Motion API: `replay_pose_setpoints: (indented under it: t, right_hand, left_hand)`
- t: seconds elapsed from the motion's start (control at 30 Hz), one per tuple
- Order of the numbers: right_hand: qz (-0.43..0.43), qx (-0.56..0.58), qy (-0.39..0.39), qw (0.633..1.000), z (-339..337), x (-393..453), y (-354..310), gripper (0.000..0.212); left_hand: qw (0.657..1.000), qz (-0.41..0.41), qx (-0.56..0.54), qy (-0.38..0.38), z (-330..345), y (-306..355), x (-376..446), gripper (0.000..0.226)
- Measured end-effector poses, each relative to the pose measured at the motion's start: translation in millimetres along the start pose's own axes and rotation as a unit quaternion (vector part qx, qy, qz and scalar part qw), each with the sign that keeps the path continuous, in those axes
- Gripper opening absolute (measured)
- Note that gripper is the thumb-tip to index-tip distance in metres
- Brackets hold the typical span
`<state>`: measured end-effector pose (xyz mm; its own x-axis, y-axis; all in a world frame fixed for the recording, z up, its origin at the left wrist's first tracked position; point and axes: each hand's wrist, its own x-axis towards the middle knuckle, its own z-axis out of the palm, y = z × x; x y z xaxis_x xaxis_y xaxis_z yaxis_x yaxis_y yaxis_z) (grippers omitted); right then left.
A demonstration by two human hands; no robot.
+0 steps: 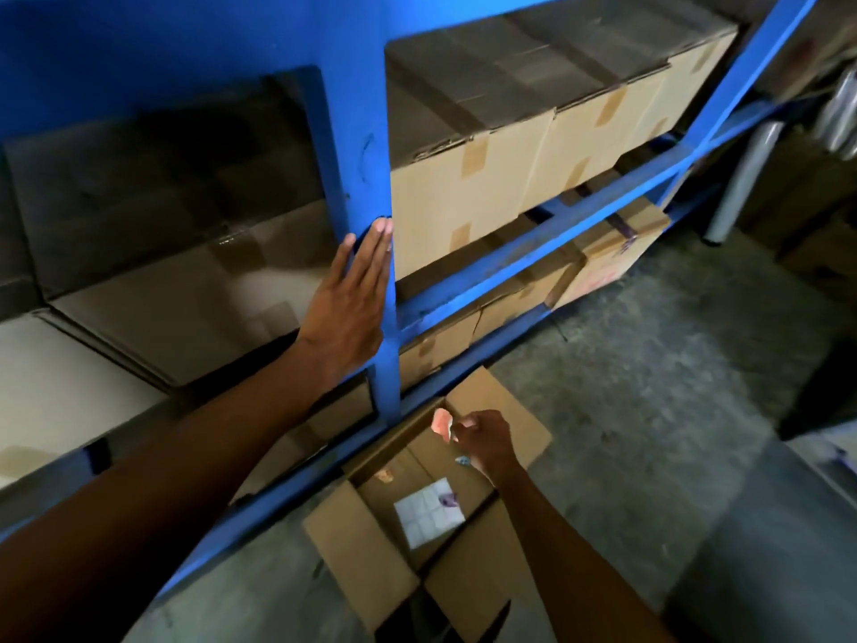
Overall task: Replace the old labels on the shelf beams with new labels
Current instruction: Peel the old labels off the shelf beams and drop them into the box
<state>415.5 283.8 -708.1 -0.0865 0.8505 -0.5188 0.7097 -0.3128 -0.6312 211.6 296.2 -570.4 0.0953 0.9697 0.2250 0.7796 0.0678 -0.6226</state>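
Right now we press our left hand (350, 299) flat against the blue upright post (366, 187) of the shelf rack, fingers straight and together, fingertips lying along the post's right edge just beside the corner of a taped cardboard box (468, 178). Our right hand (482, 440) hangs lower and to the right of that, its fingers curled and pinching a small crumpled pink-orange label scrap (441, 422) between thumb and fingertips; whether a second small bluish bit under the palm is also held, we cannot tell. Directly below the pinch sits an open carton (371, 545) on the floor, its flaps spread outward, with a white label sheet (429, 512) lying on its bottom and another small orange scrap (384, 475) near the sheet's far-left corner. Rightward of the right hand the grey concrete floor (649, 410) lies open up to a grey post and stacked cartons at the far edge. Up and to the right of the left hand a blue shelf beam (547, 252) slants away, closed boxes packed above and below it.
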Motion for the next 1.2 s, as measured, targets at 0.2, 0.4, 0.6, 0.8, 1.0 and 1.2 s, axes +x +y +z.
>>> replay_pose_setpoints:
  t: [0.2, 0.4, 0.6, 0.8, 1.0, 1.2]
  right_hand:
    - [0.058, 0.044, 0.046, 0.996, 9.4, -2.2, 3.4, 0.03]
    - [0.082, 0.052, 0.064, 0.993, -5.2, -9.4, 13.5, 0.023]
    - [0.093, 0.073, 0.1, 0.988, -45.5, -21.0, 36.0, 0.024]
    - [0.086, 0.067, 0.147, 0.983, -108.0, -50.3, 62.0, 0.019]
    - [0.107, 0.04, 0.252, 0.961, -190.2, -99.8, 111.3, 0.023]
    - [0.146, 0.027, 0.388, 0.91, -288.6, -190.1, 182.9, 0.026]
  left_hand:
    - [1.0, 0.016, 0.0, -0.014, 1.6, -4.3, 0.2, 0.105]
    - [0.999, 0.024, -0.021, -0.037, 3.2, -6.2, 1.0, 0.106]
    - [0.991, 0.025, -0.101, -0.084, -21.6, 4.4, 2.7, 0.095]
    - [0.926, 0.145, -0.305, -0.169, -74.3, 81.9, 11.0, 0.077]
    - [0.87, 0.285, -0.385, -0.117, -160.4, 191.8, 15.2, 0.073]
    - [0.802, 0.389, -0.453, -0.016, -262.1, 295.2, 3.5, 0.063]
